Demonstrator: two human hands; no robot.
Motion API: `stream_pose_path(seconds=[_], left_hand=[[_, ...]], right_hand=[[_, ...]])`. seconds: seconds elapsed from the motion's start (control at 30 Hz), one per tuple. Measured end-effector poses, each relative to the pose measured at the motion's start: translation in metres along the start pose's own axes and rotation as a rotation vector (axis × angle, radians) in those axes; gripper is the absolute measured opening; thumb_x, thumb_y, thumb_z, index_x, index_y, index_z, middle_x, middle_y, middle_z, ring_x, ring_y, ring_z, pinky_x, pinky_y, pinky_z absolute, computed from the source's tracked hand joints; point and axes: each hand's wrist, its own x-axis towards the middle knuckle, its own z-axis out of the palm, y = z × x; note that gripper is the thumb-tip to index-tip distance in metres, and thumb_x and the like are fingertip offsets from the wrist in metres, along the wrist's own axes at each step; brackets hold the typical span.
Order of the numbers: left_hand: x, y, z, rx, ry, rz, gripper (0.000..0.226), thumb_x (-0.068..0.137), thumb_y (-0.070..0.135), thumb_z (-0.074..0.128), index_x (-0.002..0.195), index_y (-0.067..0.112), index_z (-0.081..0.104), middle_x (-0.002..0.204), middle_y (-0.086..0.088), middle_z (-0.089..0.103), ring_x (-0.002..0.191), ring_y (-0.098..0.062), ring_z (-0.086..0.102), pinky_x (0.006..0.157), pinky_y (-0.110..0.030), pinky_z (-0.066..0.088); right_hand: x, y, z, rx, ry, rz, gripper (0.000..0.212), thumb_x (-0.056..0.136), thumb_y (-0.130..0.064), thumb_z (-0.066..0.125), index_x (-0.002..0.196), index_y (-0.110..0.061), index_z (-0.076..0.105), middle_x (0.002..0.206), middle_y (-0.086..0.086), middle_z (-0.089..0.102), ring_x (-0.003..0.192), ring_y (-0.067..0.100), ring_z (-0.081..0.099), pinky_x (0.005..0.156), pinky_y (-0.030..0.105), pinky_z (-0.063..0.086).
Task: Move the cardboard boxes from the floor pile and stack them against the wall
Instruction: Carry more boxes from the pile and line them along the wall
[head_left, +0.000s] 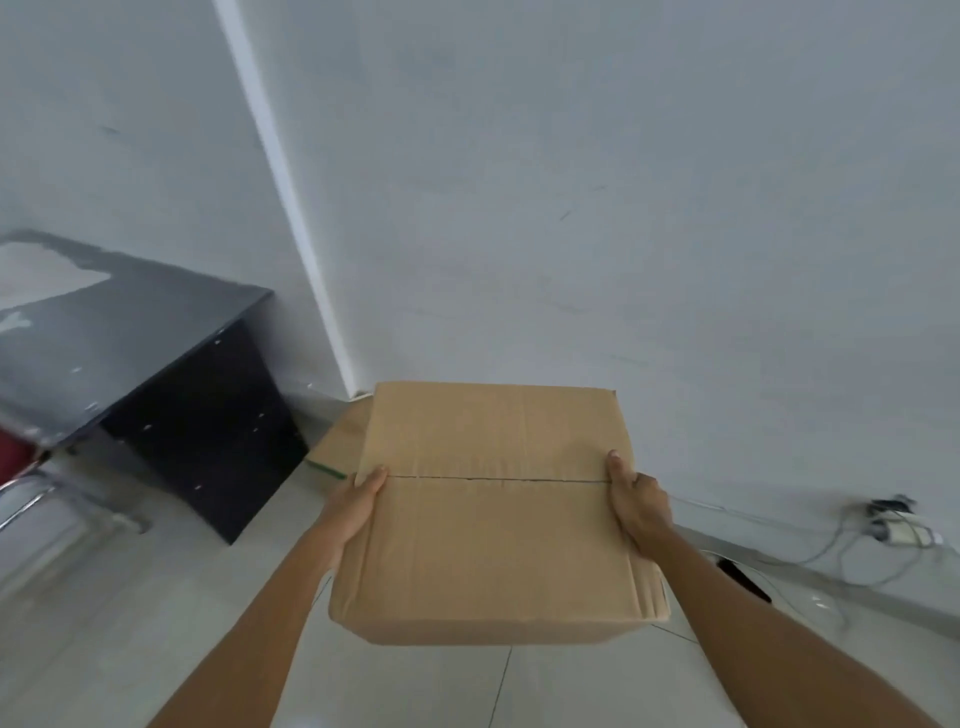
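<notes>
Before wall | left hand, right hand hold 1 box (closed)

Head camera looks forward and down, close to the wall

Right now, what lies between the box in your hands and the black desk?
In the head view: a second box on the floor, partly hidden behind the held box, then bare tile up to the desk.

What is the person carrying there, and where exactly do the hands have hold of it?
A closed cardboard box. The left hand and right hand grip its opposite side edges, thumbs on top by the flap seam.
</notes>
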Motion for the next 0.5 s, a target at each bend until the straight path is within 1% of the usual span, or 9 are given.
stream_pose_path(seconds=[0.07,0.17,0.33,0.5], left_hand=[[0.023,0.016,0.013,0.044,-0.020,0.028,0.057,0.085,0.063,0.054,0.128,0.025,0.056,0.118,-0.003,0.064,0.106,-0.027,0.061,0.098,-0.051,0.047],[0.051,0.036,0.034,0.119,-0.025,0.060,0.059,0.084,0.063,0.055,0.128,0.023,0.058,0.119,-0.002,0.064,0.106,-0.026,0.061,0.099,-0.050,0.047],[0.085,0.067,0.079,0.190,-0.104,0.076,0.056,0.088,0.060,0.051,0.128,0.020,0.056,0.121,-0.004,0.062,0.108,-0.027,0.059,0.097,-0.047,0.047],[0.117,0.087,0.130,0.227,-0.119,0.106,0.052,0.090,0.056,0.051,0.124,0.017,0.060,0.118,-0.006,0.065,0.103,-0.027,0.061,0.092,-0.043,0.050]], right_hand=[[0.014,0.001,-0.004,0.021,0.023,0.039,0.086,0.090,-0.072,0.028,0.129,0.001,0.053,0.126,0.022,0.057,0.114,0.037,0.054,0.093,0.040,0.042],[0.032,0.006,-0.013,0.057,0.070,0.080,0.085,0.090,-0.071,0.028,0.126,0.001,0.054,0.124,0.021,0.058,0.113,0.037,0.055,0.096,0.042,0.044],[0.067,0.019,-0.032,0.086,0.128,0.136,0.077,0.094,-0.064,0.029,0.123,0.003,0.055,0.123,0.022,0.058,0.111,0.035,0.054,0.082,0.035,0.039],[0.115,0.029,-0.054,0.108,0.136,0.150,0.078,0.094,-0.064,0.030,0.125,0.003,0.054,0.120,0.022,0.059,0.105,0.034,0.055,0.081,0.036,0.039]])
